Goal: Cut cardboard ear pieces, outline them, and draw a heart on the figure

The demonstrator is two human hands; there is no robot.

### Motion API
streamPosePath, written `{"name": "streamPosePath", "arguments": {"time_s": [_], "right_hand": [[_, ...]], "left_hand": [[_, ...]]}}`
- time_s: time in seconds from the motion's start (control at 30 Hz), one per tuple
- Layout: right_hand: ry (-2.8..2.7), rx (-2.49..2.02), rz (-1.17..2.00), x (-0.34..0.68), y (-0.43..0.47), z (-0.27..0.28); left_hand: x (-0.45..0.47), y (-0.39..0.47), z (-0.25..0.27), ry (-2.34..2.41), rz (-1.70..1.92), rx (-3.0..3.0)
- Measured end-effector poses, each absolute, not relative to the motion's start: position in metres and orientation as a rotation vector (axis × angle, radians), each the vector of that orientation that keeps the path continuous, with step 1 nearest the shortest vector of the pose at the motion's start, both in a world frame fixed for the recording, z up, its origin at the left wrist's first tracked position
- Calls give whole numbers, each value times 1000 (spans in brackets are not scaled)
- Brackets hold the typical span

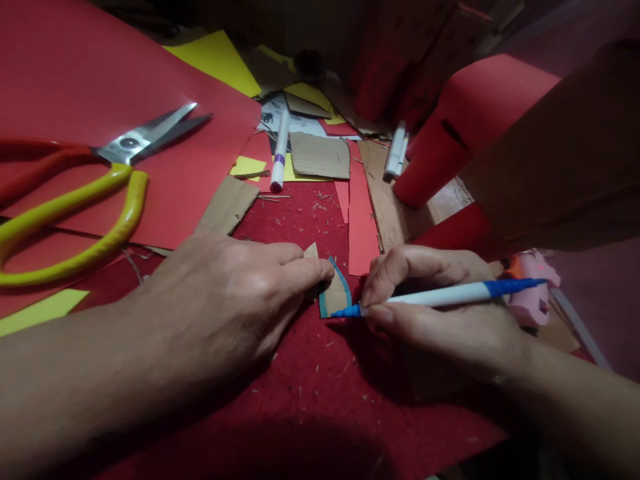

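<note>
My right hand [425, 300] grips a white marker with blue ends [440, 295] between thumb and fingers. The marker's blue tip meets the lower edge of a small cardboard piece [336, 293], pointed at the top with a curved right side and blue along its edges. My left hand [250, 283] is closed, and its index fingertip presses on the left side of that piece. Part of the cardboard is hidden under these fingers. Another small cardboard point shows just above the left fingertips. Both hands rest low over the dark red surface [320, 413].
Scissors [129, 143] with red and yellow handles lie partly open on red paper [65, 73]. Behind my hands are a purple-banded marker [281, 150], a cardboard rectangle [320, 155] and a red strip [361, 213]. Red tubes [433, 163] and a pink tool [533, 287] are at right.
</note>
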State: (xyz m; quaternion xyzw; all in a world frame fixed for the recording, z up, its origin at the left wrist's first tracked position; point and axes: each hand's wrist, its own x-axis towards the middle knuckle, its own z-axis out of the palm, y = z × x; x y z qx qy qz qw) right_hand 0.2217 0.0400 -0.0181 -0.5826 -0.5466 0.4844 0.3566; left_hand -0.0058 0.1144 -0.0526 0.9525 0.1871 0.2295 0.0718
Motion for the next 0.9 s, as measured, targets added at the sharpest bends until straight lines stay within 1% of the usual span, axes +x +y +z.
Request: {"name": "streamPosePath", "arguments": {"time_s": [0.23,0.47,0.77,0.9], "right_hand": [[-1305,-1513,1142,225,37,-20],[-1633,-1422,1013,224,34,-25],[-1653,-1387,1128,225,34,-27],[-1520,-1485,1209,226,37,-21]], "left_hand": [[-6,115,-56,543,685,2855],[-4,115,-58,545,710,2895],[-9,115,-60,548,754,2894],[-10,115,-61,550,721,2892]]}}
